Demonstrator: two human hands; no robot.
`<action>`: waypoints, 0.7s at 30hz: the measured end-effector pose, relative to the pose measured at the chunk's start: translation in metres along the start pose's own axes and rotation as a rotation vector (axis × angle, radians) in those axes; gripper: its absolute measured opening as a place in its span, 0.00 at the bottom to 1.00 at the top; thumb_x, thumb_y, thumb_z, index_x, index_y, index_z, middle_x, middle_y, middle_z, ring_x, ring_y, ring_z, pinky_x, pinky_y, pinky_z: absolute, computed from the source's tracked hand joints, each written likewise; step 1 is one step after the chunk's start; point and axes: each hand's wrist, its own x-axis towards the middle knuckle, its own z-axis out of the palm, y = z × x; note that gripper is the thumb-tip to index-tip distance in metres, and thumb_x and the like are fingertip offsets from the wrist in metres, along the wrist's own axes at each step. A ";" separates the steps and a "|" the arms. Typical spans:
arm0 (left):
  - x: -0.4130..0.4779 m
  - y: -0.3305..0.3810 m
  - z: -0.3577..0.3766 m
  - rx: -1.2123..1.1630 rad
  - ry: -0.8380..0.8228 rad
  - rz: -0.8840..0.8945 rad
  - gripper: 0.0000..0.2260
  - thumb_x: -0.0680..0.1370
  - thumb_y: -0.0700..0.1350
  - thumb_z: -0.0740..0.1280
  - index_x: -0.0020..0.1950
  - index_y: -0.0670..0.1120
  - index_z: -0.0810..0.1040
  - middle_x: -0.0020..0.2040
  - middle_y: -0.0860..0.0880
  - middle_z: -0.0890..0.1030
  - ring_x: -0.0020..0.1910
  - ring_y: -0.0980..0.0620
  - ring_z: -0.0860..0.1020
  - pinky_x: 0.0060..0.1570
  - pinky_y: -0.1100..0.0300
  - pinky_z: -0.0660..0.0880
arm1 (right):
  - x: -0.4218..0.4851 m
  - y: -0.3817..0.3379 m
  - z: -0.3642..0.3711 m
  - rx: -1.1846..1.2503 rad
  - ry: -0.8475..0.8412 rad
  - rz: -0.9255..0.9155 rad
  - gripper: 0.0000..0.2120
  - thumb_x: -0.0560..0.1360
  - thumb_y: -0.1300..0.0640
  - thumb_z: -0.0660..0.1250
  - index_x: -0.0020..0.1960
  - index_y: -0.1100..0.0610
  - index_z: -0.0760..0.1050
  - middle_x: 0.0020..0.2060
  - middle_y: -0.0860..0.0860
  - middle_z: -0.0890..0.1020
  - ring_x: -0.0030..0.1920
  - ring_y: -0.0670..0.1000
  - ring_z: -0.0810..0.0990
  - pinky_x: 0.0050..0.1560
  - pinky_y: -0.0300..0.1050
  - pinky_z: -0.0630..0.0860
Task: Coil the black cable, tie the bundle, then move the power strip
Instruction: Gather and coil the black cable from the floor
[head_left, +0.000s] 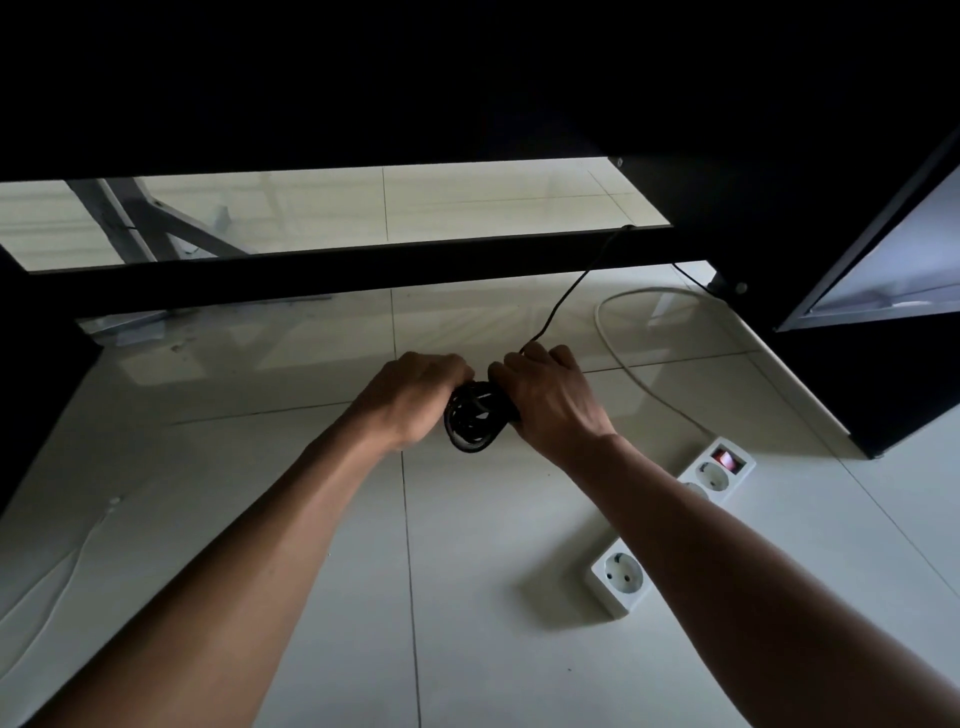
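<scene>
A coiled bundle of black cable (474, 420) hangs between my two hands above the white tiled floor. My left hand (415, 395) grips the bundle's left side with curled fingers. My right hand (550, 397) grips its right side, fingers curled over the top. A free length of the black cable (563, 299) runs from my right hand up and back to the dark desk frame. The white power strip (623, 574) lies on the floor under my right forearm, its red switch (726, 458) lit at the far end.
A white cord (618, 353) loops from the power strip toward the back right. A black crossbar (363, 270) of the desk spans the floor ahead. A dark cabinet (883, 364) stands at the right. A thin white wire (67, 566) lies at the left.
</scene>
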 end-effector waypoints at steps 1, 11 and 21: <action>-0.002 0.004 -0.001 -0.010 -0.029 -0.006 0.13 0.77 0.59 0.57 0.43 0.52 0.74 0.43 0.46 0.77 0.51 0.39 0.79 0.48 0.50 0.73 | -0.001 -0.001 0.001 -0.010 -0.006 0.011 0.05 0.71 0.59 0.74 0.43 0.57 0.78 0.36 0.52 0.80 0.43 0.59 0.80 0.44 0.51 0.71; 0.016 0.007 0.036 0.506 -0.091 -0.126 0.21 0.68 0.57 0.78 0.55 0.50 0.80 0.46 0.51 0.83 0.45 0.47 0.82 0.47 0.54 0.81 | -0.006 -0.009 -0.002 -0.069 -0.081 0.055 0.08 0.67 0.61 0.78 0.40 0.56 0.79 0.36 0.54 0.80 0.45 0.60 0.79 0.43 0.50 0.72; 0.012 -0.020 0.054 0.515 0.034 0.043 0.12 0.74 0.54 0.73 0.50 0.48 0.80 0.40 0.50 0.79 0.42 0.45 0.82 0.39 0.57 0.76 | -0.016 -0.014 0.010 0.014 -0.080 0.102 0.10 0.69 0.51 0.78 0.43 0.56 0.83 0.56 0.55 0.81 0.62 0.60 0.77 0.55 0.53 0.75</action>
